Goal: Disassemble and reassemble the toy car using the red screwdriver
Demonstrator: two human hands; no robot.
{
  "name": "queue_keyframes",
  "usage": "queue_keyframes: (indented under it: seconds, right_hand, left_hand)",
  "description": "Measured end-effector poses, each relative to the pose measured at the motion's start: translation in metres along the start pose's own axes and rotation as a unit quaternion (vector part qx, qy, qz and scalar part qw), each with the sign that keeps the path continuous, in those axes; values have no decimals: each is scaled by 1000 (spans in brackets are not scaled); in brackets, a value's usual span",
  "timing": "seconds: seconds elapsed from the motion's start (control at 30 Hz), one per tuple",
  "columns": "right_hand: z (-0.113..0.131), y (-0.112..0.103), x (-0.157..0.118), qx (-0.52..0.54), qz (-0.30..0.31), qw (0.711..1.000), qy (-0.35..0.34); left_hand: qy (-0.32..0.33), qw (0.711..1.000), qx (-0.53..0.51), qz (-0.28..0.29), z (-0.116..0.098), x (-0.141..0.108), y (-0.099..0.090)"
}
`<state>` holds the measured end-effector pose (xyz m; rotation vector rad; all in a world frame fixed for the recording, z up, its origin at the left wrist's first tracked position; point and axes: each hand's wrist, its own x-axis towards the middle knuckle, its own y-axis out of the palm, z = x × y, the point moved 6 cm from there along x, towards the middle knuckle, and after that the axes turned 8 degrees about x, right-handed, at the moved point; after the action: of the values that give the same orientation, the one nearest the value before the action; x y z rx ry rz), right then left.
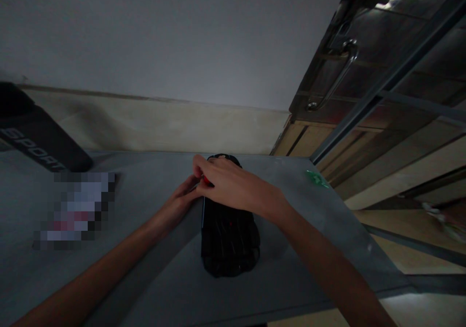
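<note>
A black toy car [230, 242] lies lengthwise on the grey table, its far end partly covered by my hands. My right hand [240, 186] reaches across the car from the right, its fingers curled round a small red thing [207, 180]. Only a bit of that red thing shows between the fingers, so its kind is unclear. Against the car's left edge, my left hand [184, 192] has its fingers and thumb drawn together beside the red thing. What those left fingers grip is hidden.
On the left stands a dark object lettered SPORT [40, 137], with a blurred-out flat item [76, 210] in front of it. A small green packet [316, 178] lies near the right edge of the grey table [291, 264]. A wall rises behind; a metal door handle [337, 81] and frame bars are at right.
</note>
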<state>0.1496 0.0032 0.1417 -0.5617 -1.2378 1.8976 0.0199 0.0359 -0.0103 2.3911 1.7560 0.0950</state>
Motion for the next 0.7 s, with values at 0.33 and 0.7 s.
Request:
queue_keyframes:
  seconds: [0.33, 0.7]
  right_hand:
    - [-3, -2, 1, -13, 24, 1000, 2]
    - [-5, 2, 1, -45, 3, 999, -9]
  left_hand:
    - [-9, 1000, -14, -6, -2, -1, 0]
    - [-8, 1000, -5, 1, 3, 2, 1]
